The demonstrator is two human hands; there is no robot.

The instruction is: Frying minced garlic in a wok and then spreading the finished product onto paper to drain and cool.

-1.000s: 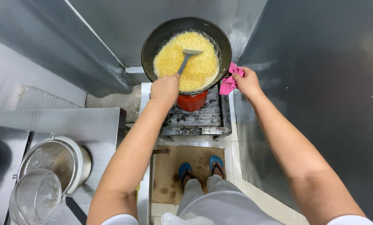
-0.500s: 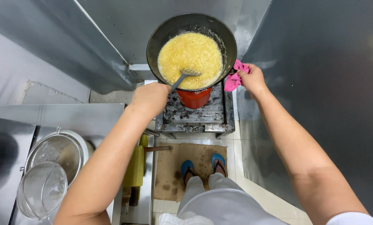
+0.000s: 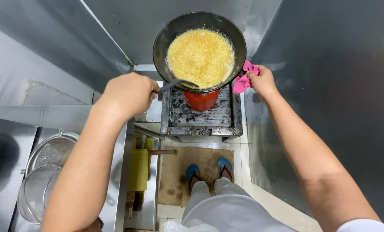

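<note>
Steel walls around stove

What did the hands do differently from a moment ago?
The left hand pulled back toward the person, dragging the spatula from the middle of the yellow food to the wok's near edge. The right hand kept its grip on the pink cloth at the rim.

Black wok of bubbling yellow food on the burner, ladle dipped in.

Wok on the burner ahead of me, my left hand at its left, my right hand at its right, strainers lower left.
</note>
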